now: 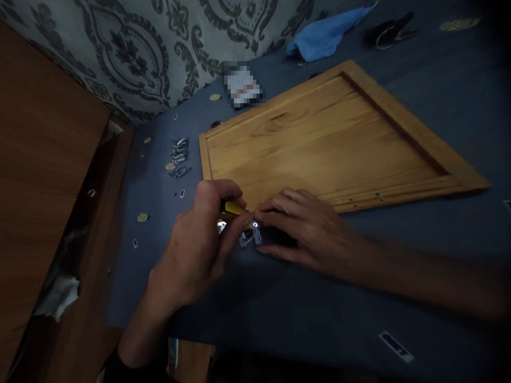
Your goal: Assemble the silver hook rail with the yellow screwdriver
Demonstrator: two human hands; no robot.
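My left hand point(195, 239) is closed around a yellow-and-black screwdriver point(233, 208), its tip close to the near edge of a wooden cabinet door point(311, 143). A shiny metal hinge point(256, 234) sits at that edge, with a screw head showing on it. On its other side, my right hand point(303, 229) has its fingertips against the upper part of the hinge and the thumb low beside it. The fingertips of both hands nearly meet over the hinge. The screwdriver's tip and most of the hinge's seat are hidden by my fingers.
Several loose metal hinges point(179, 157) lie left of the door on the dark blue-grey cloth point(279, 319). Behind the door are a blurred-out white packet point(242, 85), a blue rag point(327, 34) and a dark item with a ring point(389, 34). Wooden furniture point(48, 106) stands at left.
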